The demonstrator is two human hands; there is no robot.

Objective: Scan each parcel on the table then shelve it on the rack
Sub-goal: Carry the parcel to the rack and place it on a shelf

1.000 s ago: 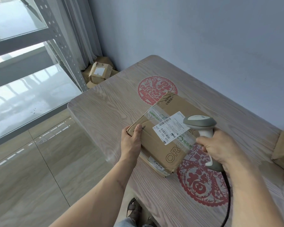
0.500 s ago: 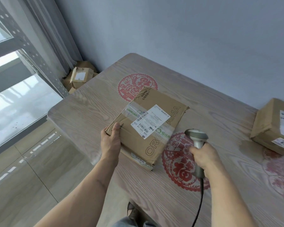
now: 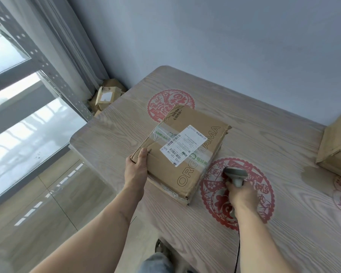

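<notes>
Scan looks done, scanner going down

The right hand (image 3: 242,194) has dropped from over the label (image 3: 183,144), fingers wrapped round the scanner (image 3: 235,174) low over the table (image 3: 264,138). The left hand (image 3: 136,168) still pinches the parcel (image 3: 185,152) at its near-left corner, flat mid-table. Shelving's probably next.

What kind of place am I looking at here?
Probably a small parcel sorting room, not a warehouse: labelled cardboard parcel on a wood-grain table, handheld scanner, perforated metal rack post by the window.
</notes>
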